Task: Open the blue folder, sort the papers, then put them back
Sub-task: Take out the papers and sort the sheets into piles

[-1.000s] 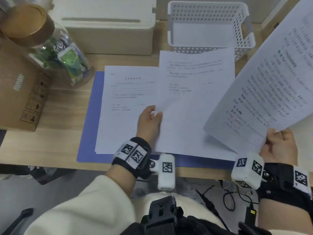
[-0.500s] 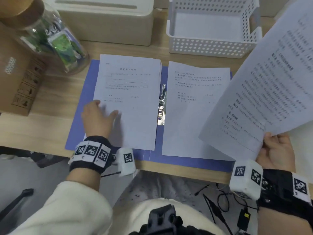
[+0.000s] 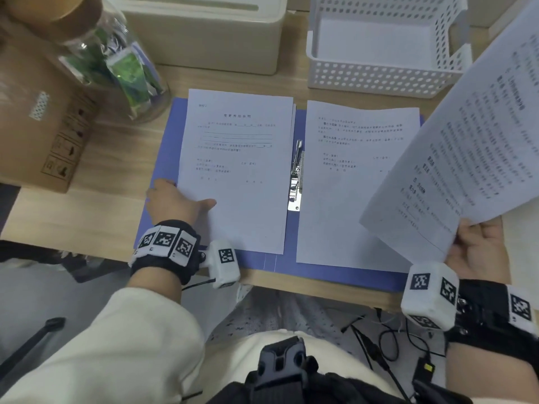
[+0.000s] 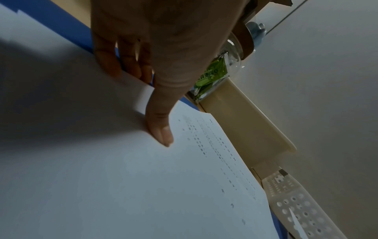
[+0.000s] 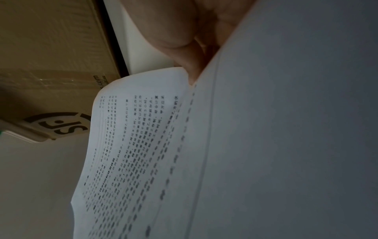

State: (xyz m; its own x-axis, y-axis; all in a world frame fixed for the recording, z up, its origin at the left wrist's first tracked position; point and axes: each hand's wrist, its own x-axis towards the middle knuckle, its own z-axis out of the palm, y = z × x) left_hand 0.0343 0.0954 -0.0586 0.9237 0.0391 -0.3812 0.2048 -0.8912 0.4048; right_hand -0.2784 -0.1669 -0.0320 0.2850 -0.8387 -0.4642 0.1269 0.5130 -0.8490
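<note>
Left hand (image 3: 172, 203) pinches left stack (image 3: 236, 170) at its near-left edge; right hand (image 3: 478, 249) grips raised sheets (image 3: 472, 147), folder (image 3: 163, 158) lying open leftward below.

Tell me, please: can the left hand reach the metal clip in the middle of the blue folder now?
Probably yes. The left hand holds the left paper stack by its edge, and the metal clip lies uncovered between the two stacks. It must release first.

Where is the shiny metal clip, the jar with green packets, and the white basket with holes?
metal clip (image 3: 297, 176): head view, middle of its long shiny bar.
jar (image 3: 128, 74): head view, glass side over the green packets.
white basket (image 3: 379, 78): head view, its holed front wall.
</note>
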